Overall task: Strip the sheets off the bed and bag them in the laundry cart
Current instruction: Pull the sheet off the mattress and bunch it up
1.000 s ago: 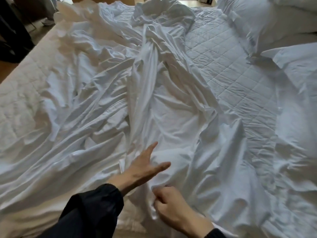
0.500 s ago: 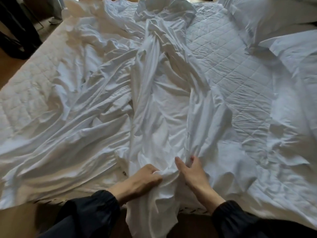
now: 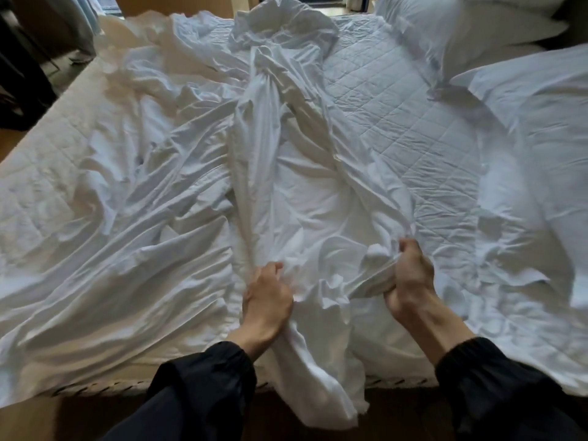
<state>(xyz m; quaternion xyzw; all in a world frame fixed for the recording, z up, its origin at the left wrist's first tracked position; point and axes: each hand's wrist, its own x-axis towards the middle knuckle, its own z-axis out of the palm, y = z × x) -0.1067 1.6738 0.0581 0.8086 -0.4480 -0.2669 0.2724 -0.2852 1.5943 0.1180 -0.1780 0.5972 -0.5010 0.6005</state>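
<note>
- 6 o'clock: left hand (image 3: 267, 300) keeps its fistful of sheet (image 3: 302, 186); right hand (image 3: 410, 278), loose a moment ago, now clenches a second bunch.
- The sheet trails toward 12 o'clock over the mattress pad (image 3: 397, 122), bared at 1 o'clock; gathering looks under way.

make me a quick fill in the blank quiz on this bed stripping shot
1. The left hand and the right hand each have a grip on the bunched white ____.
2. The pillows lie at the far ____ of the bed.
3. Both sleeves are ____ in colour.
Missing words: sheet; right; black.
</note>
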